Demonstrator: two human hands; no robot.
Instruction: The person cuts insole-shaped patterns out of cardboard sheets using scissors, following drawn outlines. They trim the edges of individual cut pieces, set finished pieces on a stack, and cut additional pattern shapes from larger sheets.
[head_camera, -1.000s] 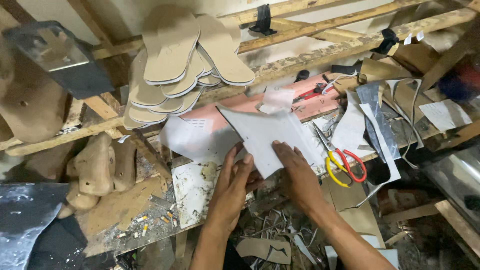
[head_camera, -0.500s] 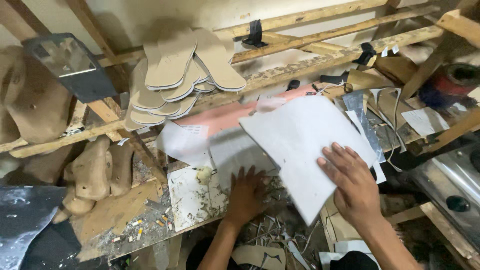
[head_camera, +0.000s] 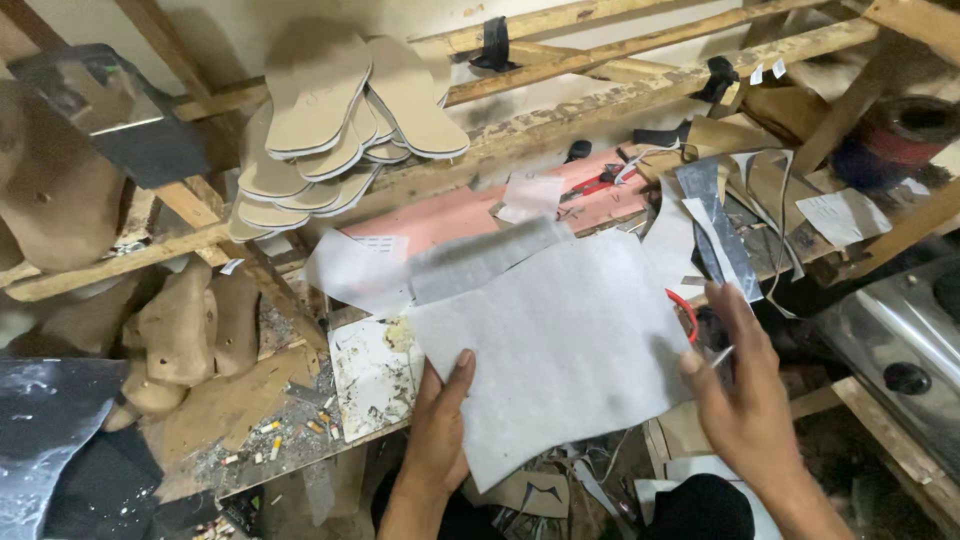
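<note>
A large white sheet of thin material (head_camera: 560, 345) lies spread over the cluttered workbench in front of me. My left hand (head_camera: 437, 425) grips its lower left edge, thumb on top. My right hand (head_camera: 745, 395) holds its right edge, fingers spread beside it. Red-handled scissors (head_camera: 688, 312) peek out just under the sheet's right side, close to my right fingers.
Several tan shoe insoles (head_camera: 335, 120) are stacked on a wooden rack at the back. Wooden shoe lasts (head_camera: 185, 325) stand at the left. A pink board (head_camera: 460, 215), paper and leather scraps cover the bench. A stained white tile (head_camera: 375, 375) lies beside my left hand. A metal stove (head_camera: 900, 340) sits right.
The white sheet has been pulled down toward me and flattened out. My left hand came from under it to grip its left edge; my right hand slid to its right edge.
</note>
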